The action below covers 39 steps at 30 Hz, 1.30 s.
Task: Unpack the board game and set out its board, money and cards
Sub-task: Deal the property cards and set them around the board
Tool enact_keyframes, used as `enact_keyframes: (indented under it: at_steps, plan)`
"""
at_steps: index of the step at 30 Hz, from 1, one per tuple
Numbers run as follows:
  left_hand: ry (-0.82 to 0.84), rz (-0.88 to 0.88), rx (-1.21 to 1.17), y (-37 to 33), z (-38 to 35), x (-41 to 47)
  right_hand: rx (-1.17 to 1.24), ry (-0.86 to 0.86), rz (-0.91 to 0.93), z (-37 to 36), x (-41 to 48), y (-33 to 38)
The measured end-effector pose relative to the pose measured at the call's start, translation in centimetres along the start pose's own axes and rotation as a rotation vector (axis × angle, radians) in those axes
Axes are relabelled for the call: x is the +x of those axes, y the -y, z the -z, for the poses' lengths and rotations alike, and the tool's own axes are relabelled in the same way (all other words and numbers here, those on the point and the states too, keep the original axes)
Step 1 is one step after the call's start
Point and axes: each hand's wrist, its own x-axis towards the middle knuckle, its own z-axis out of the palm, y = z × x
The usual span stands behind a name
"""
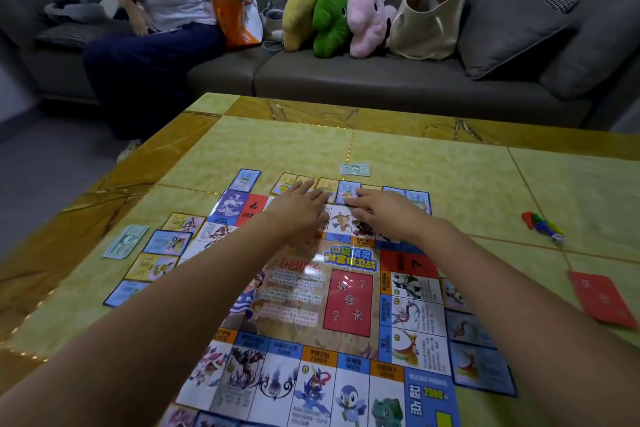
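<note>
We see a dim, bluish-grey scene with weak shadows. A pale glare patch sits on the glossy board [304,291], glints line the table [450,166] edge, and wide-angle distortion bends the frame's edges.

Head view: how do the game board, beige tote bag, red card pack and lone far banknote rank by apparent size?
1. game board
2. beige tote bag, though it sits farther off
3. red card pack
4. lone banknote, farther away, so unsure against the pack
</note>
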Motion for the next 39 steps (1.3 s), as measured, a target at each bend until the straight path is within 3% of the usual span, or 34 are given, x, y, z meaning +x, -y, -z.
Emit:
enact_keyframes:
  at_steps: [11, 18, 27, 32, 39]
  plan:
    - [-0.054, 0.020, -0.036, -0.3, -0.8, -0.2, -0.059, -0.015, 0.015, -0.5, 0.1, 0.1]
    - [-0.134, 0.101, -0.272, 0.0, -1.2, -0.3, -0.067, -0.029, 0.034, -0.3, -0.2, 0.5]
    - [-0.113, 0.166, -0.317, 0.3, -1.8, 0.3, -0.078, -0.023, 0.030, 0.4, -0.5, 1.1]
    - [-0.139, 0.165, -0.347, 0.6, -2.1, 0.5, 0.037, -0.062, 0.024, 0.8, 0.0, 1.7]
    - [-0.182, 0.165, -0.303, 0.7, -2.5, 0.3, -0.083, 0.027, 0.084, 0.0, 2.5, 3.2]
